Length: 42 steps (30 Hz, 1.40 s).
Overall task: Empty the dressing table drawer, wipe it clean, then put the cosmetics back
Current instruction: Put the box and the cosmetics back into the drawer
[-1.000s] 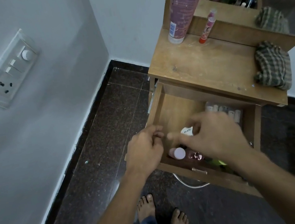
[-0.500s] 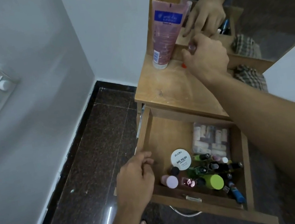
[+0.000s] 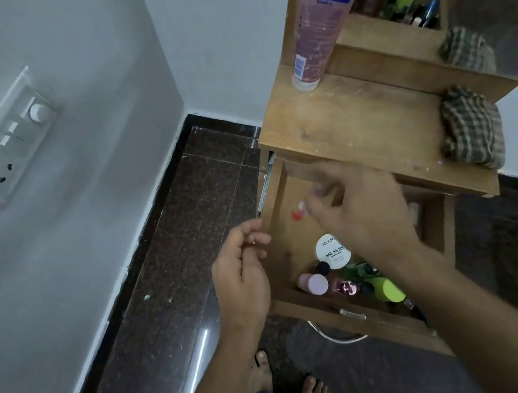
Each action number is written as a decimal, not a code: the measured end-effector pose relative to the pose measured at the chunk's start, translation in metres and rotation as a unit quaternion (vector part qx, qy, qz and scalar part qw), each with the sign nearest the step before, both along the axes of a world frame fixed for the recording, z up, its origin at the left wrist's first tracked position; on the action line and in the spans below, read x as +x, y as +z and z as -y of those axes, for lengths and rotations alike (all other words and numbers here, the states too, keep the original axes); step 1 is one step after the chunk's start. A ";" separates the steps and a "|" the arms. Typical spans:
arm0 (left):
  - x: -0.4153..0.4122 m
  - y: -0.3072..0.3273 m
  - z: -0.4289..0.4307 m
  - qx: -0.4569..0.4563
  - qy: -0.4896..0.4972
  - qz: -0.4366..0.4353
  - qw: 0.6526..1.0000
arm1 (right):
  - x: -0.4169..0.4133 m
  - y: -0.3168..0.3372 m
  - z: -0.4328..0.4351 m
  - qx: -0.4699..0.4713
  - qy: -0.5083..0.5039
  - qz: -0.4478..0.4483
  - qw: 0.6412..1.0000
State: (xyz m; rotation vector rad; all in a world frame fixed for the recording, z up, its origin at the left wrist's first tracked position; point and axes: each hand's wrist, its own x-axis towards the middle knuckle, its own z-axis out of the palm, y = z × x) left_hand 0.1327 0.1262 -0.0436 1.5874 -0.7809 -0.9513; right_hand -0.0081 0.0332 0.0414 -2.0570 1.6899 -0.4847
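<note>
The drawer (image 3: 290, 246) stands pulled well out under the surface (image 3: 359, 123), and the person leans over it with both hands low. The right hand (image 3: 365, 215) hangs above the drawer's middle, blurred, its fingers (image 3: 316, 207) loosely spread. A small red-tipped bottle (image 3: 298, 213) shows just off their tips, and I cannot tell whether it is pinched or loose. The left hand (image 3: 240, 275) rests against the outside of the drawer's left wall, fingers loosely curled, with nothing in it that I can see. Most of the cosmetics crowd the drawer's front edge: a white nail polish tub (image 3: 333, 250), a pink-capped bottle (image 3: 314, 283) and a green-capped one (image 3: 388, 289). A tall pink tube (image 3: 320, 19) stands cap-down at the surface's back left corner, and a checked cloth (image 3: 470, 127) lies bunched at its right edge. I judge that one item is passing between drawer and surface. With the drawer this full, either emptying has barely begun or refilling is almost done. If things are going back, the tube comes next, laid flat on the bare boards at the back left. If they are coming out, the small bottles need lifting singly so none topple.
</note>
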 end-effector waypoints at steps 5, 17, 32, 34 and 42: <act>-0.001 0.007 0.001 -0.044 0.076 -0.087 0.992 | 0.009 -0.036 -0.034 0.103 0.072 -0.124 0.984; -0.003 0.000 -0.002 -0.063 0.041 -0.037 0.997 | 0.039 -0.055 -0.029 0.159 0.144 -0.243 0.946; -0.004 -0.003 -0.003 -0.039 0.024 0.015 0.999 | 0.039 -0.065 -0.041 0.167 0.164 -0.193 0.953; -0.004 -0.003 -0.003 -0.034 0.024 0.018 0.999 | 0.037 -0.063 -0.038 0.172 0.154 -0.185 0.955; -0.004 -0.002 -0.002 -0.026 0.026 0.009 0.999 | 0.006 -0.004 0.024 0.130 0.021 -0.048 0.990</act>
